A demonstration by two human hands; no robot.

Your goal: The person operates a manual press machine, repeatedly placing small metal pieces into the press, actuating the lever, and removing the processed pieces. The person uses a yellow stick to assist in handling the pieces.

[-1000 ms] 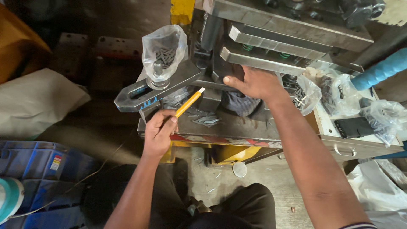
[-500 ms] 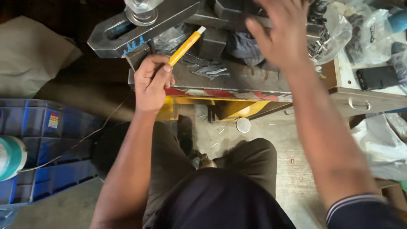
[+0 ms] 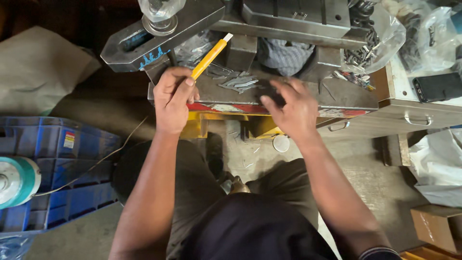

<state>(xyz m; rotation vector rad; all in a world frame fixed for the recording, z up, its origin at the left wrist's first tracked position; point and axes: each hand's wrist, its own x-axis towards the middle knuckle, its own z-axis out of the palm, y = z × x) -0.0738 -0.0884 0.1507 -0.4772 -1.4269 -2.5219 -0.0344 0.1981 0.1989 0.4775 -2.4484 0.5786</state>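
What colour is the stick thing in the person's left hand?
Yellow-orange with a white tip. The stick shows best in the head view, held in the left hand.

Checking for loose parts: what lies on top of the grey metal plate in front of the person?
Small flat metal pieces lie on the metal plate. The right hand covers part of it, hiding whatever is beneath.

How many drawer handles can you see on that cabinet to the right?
2: one drawer handle just under the press table's right end, near the right hand; another drawer handle further right below the phone. More may sit out of view.
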